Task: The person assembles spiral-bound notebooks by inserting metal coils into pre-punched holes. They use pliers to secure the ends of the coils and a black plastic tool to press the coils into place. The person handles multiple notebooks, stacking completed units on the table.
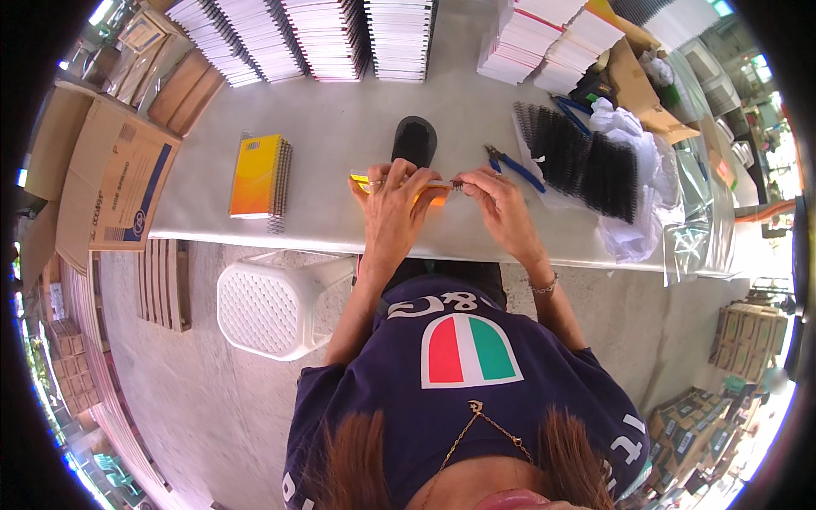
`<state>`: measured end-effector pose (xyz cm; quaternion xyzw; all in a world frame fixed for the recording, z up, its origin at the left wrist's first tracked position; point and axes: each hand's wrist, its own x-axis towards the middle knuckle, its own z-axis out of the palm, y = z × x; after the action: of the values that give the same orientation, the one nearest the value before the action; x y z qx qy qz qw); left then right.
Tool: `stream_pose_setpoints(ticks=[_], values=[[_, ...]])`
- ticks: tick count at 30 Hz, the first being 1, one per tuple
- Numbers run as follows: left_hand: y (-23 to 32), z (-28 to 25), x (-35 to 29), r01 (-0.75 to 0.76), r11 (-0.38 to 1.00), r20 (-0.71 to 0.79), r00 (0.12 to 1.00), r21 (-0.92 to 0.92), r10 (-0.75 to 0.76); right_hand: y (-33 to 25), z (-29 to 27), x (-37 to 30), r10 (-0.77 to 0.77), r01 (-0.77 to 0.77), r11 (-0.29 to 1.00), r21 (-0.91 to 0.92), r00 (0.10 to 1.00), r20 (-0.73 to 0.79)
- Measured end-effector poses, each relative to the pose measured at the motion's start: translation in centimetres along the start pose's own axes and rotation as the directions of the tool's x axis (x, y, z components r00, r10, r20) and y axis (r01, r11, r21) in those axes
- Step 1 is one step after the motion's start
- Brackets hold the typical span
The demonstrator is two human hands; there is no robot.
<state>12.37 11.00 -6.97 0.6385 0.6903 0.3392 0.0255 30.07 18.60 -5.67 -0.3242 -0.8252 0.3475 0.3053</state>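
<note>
My left hand (389, 208) grips a yellow and orange notebook (437, 201) near the table's front edge, fingers over its upper face. At the notebook's right end, my right hand (503, 212) pinches the end of a dark spiral binding coil (457, 184). How far the coil runs through the pages is hidden by my fingers. Just beyond the notebook lies a black oval object (415, 140). Blue-handled pliers (517, 167) rest right of it, near a pile of black spiral coils (586, 161). A stack of yellow-orange spiral notebooks (257, 177) sits to the left.
Tall stacks of spiral-bound books (399, 42) and stacks of unbound pages (531, 38) line the table's far side. Crumpled white plastic (633, 225) lies at the right. An open cardboard box (115, 174) stands at the left, and a white stool (263, 306) is below the table edge.
</note>
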Motion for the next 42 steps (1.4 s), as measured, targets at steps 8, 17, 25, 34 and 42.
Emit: stream_pose_setpoints(ticks=[8, 17, 25, 34, 42], values=[[0.1, 0.0, 0.1, -0.001, 1.000, 0.006, 1.000, 0.016, 0.000, -0.6, -0.2, 0.3, -0.011, 0.011, 1.000, -0.001, 1.000, 0.019], [0.1, 0.1, 0.0, -0.006, 1.000, -0.011, 1.000, 0.008, 0.006, 0.3, 0.2, 0.0, -0.077, 0.084, 0.973, -0.213, 0.996, 0.043], [-0.4, -0.4, -0.1, 0.044, 0.998, 0.018, 0.999, -0.049, -0.043, -0.4, 0.3, 0.8, -0.097, 0.094, 0.948, -0.303, 0.995, 0.006], [-1.0, 0.6, -0.9, 0.125, 0.955, -0.350, 0.911, -0.270, -0.218, -1.3, 0.8, 1.7, -0.102, 0.096, 0.935, -0.341, 0.995, 0.000], [-5.6, -1.8, -1.1, 0.054, 0.927, -0.067, 0.994, -0.371, -0.084, 0.7, -0.1, 4.9, -0.100, 0.091, 0.995, 0.045, 0.953, 0.287]])
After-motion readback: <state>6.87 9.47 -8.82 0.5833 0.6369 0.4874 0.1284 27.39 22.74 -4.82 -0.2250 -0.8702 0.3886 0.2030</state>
